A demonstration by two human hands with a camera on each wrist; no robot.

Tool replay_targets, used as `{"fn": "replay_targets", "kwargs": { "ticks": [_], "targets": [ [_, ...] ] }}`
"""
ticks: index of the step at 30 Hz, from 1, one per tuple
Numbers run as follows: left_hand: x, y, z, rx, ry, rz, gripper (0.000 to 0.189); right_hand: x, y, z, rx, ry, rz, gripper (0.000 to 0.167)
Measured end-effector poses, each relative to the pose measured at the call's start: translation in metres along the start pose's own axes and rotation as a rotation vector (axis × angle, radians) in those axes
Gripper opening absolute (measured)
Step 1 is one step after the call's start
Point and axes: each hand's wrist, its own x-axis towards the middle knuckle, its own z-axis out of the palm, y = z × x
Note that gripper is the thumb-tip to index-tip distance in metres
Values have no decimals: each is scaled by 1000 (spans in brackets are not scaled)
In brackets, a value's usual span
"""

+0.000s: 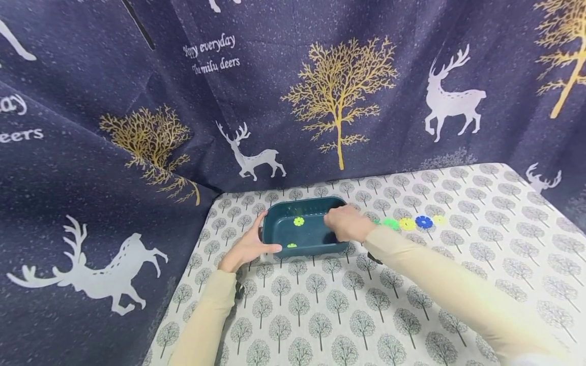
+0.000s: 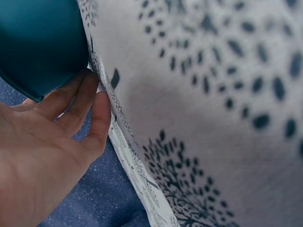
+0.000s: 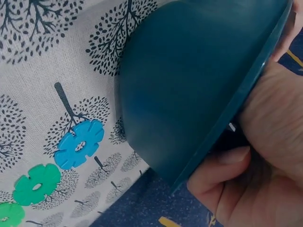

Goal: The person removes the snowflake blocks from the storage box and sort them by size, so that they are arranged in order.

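Note:
A dark teal plastic basin (image 1: 304, 250) stands on the patterned tablecloth. My left hand (image 1: 249, 246) holds its left end, thumb along the front rim and fingers against the end wall; in the left wrist view the fingers (image 2: 71, 97) touch the outside. My right hand (image 1: 345, 222) reaches over the right end into the basin, its fingers bent. The rim hides its fingertips from the right wrist camera, so I cannot tell whether it holds anything. Inside lie a yellow-green flower-shaped disc (image 1: 298, 221) and another flower-shaped disc (image 1: 291, 246) partly behind the front wall.
Right of the basin runs a row of flower-shaped discs: a green disc (image 1: 391, 223), a yellow disc (image 1: 407, 224), a blue disc (image 1: 423, 222) and a pale yellow disc (image 1: 439, 219). A light blue disc (image 3: 79, 144) lies close to the basin. Navy curtains (image 1: 256, 101) hang behind the table.

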Motion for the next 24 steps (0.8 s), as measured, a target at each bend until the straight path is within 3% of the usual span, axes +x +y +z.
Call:
{"fn": "replay_targets", "kwargs": {
  "ticks": [7, 12, 19, 24],
  "targets": [
    [1, -1, 0, -3, 0, -3, 131, 8, -4, 2, -117, -43, -5, 15],
    [-1, -1, -1, -11, 4, 2, 130, 13, -5, 4, -132, -59, -2, 16],
    [-1, -1, -1, -9, 15, 4, 131, 18, -6, 4, -39, -125, 27, 11],
    [-1, 0, 1, -32, 15, 8, 132, 20, -5, 4, 64, -189, 40, 30]
  ]
}}
